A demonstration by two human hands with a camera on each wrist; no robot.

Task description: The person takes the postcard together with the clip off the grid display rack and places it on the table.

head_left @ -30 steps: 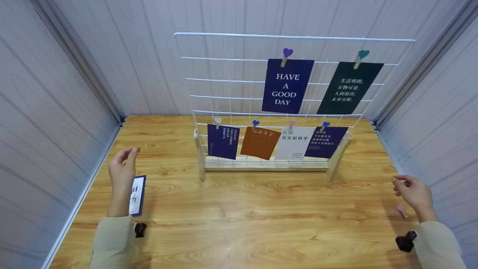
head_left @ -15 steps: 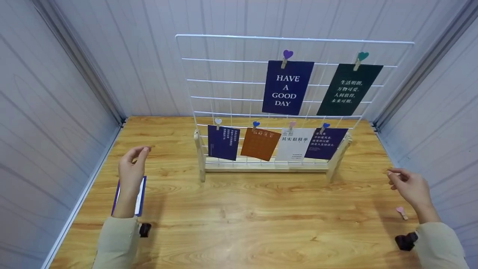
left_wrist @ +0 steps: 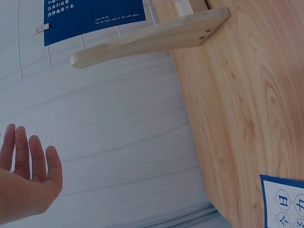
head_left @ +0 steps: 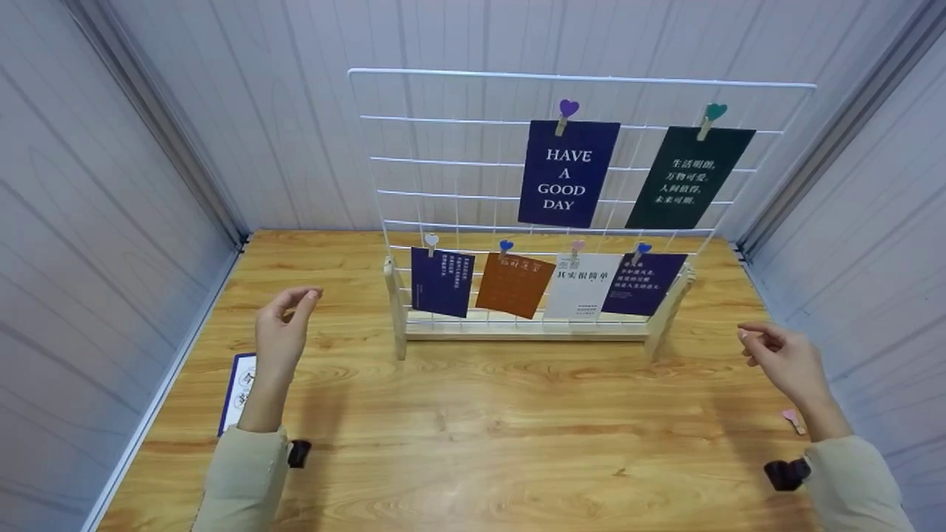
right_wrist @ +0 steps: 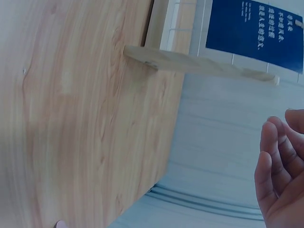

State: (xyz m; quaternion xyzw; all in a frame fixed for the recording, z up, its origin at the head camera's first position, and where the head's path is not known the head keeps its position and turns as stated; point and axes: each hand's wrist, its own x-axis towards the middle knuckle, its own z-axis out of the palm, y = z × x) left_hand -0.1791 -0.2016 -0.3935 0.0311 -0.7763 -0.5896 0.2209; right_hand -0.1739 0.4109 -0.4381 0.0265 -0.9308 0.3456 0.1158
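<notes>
My left hand point(head_left: 282, 332) hovers over the left side of the table, fingers loosely bent and nothing held. In the left wrist view its fingers point(left_wrist: 37, 159) are apart from everything around them. Below it lies a blue-bordered white card point(head_left: 235, 395), partly hidden by the forearm. On the right, my right hand point(head_left: 791, 366) is in the air with relaxed, bent fingers and holds nothing. A pink heart clothespin point(head_left: 794, 421) rests on the table beside the right wrist. Between the hands stands a white wire grid rack point(head_left: 443, 159) on wooden feet.
Clipped high on the rack are a blue card point(head_left: 567, 174) and a dark green card point(head_left: 691, 177). Lower hang a blue card point(head_left: 441, 284), an orange card point(head_left: 515, 287), a white card point(head_left: 580, 295) and another blue card point(head_left: 641, 284). Panel walls point(head_left: 111, 244) enclose the table.
My left hand has moved right, toward the rack, uncovering the left part of the table card. The right hand has shifted left and slightly up. The cards on the rack stay put.
</notes>
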